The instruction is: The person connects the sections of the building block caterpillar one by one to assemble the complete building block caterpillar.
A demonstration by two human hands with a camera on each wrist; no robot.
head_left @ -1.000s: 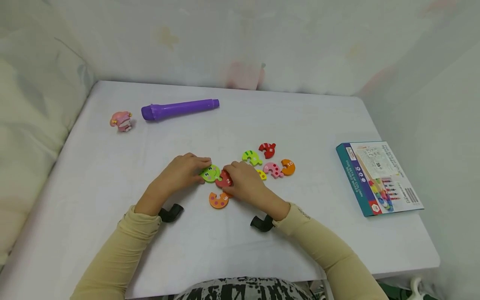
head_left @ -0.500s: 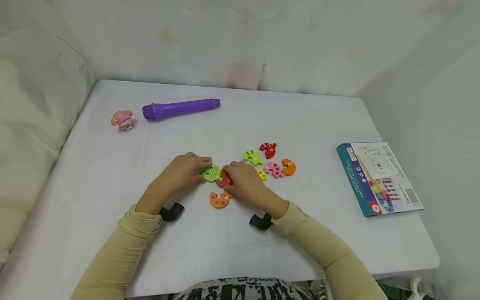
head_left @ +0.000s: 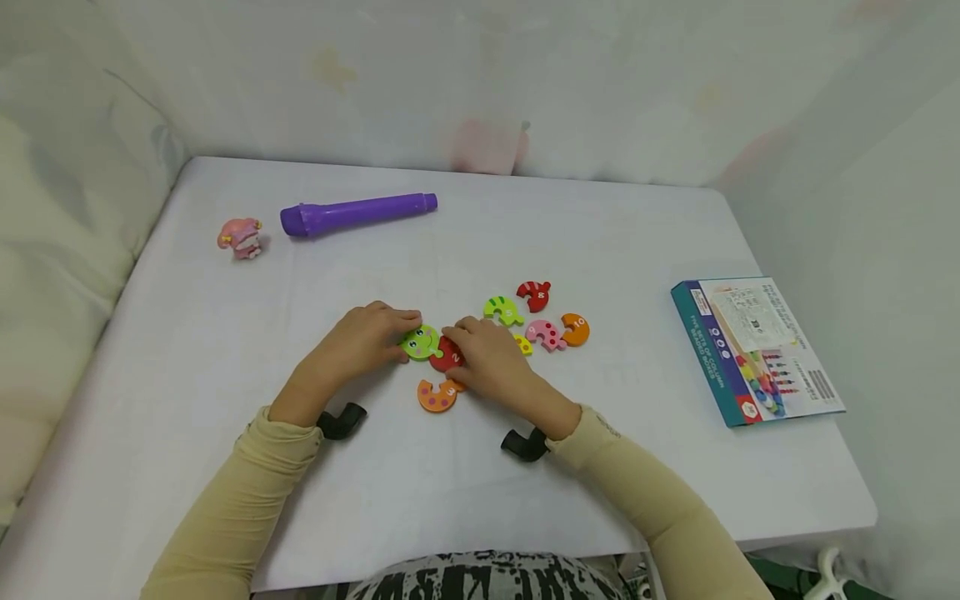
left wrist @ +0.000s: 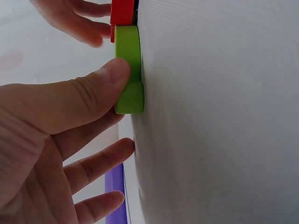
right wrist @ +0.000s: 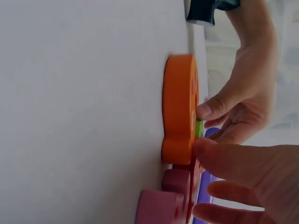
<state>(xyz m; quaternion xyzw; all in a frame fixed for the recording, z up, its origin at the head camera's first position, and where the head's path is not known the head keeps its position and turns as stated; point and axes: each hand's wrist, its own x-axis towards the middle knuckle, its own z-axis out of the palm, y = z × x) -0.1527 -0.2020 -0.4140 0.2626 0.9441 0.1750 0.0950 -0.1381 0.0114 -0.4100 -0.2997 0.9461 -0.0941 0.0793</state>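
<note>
My left hand (head_left: pixel 358 340) pinches a green smiling-face puzzle piece (head_left: pixel 421 342) between thumb and fingers; the left wrist view shows the thumb on the edge of this green piece (left wrist: pixel 129 56). Joined to its right side is a red puzzle piece (head_left: pixel 446 356) marked 2, which my right hand (head_left: pixel 491 358) pinches from above, covering part of it. Just below lies an orange spotted puzzle piece (head_left: pixel 436 397), partly under the right hand. In the right wrist view this orange piece (right wrist: pixel 178 105) stands in front of the red one.
Right of the hands lie several curved pieces: green striped (head_left: pixel 503 311), red striped (head_left: pixel 535 295), pink (head_left: pixel 545 335), orange (head_left: pixel 575 330) and a half-hidden yellow one (head_left: pixel 523 344). Farther back are a purple microphone-shaped toy (head_left: pixel 360 214) and a pink figurine (head_left: pixel 241 238). A flat box (head_left: pixel 759 350) lies at right.
</note>
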